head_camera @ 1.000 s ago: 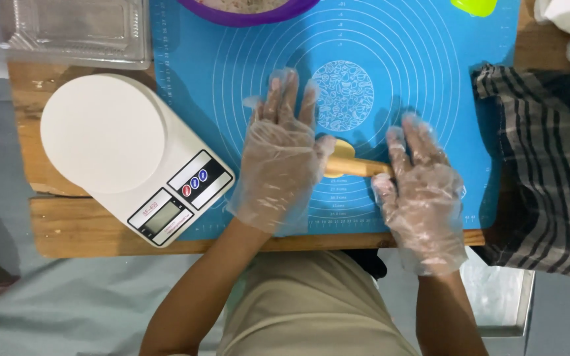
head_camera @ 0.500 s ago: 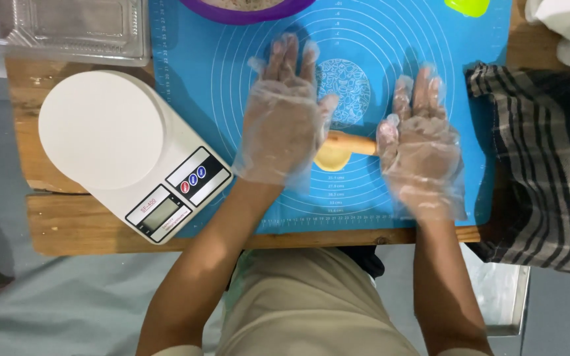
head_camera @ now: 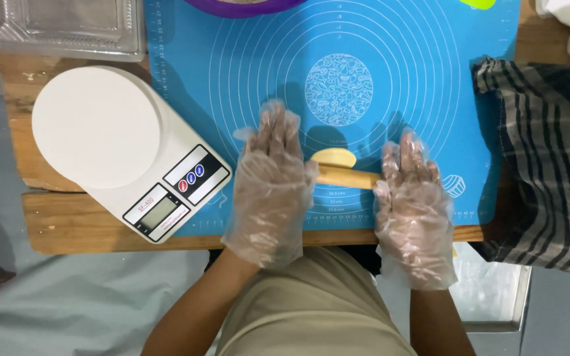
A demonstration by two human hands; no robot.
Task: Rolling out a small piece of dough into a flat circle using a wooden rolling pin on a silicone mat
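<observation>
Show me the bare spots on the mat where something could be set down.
Free: the mat strip between the scale and the printed centre circle, and the part right of that circle toward the checked cloth. Crowded: the near edge, where left hand and right hand press the rolling pin by the dough.

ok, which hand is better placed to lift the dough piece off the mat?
Left, probably. Left hand sits right beside the dough piece; right hand covers the rolling pin end, farther away.

Two gloved hands: left hand [head_camera: 273,186], right hand [head_camera: 415,206]. One rolling pin [head_camera: 348,177], one dough piece [head_camera: 335,157]. One kitchen scale [head_camera: 123,150] at nine o'clock, one blue baking mat [head_camera: 390,53].
</observation>
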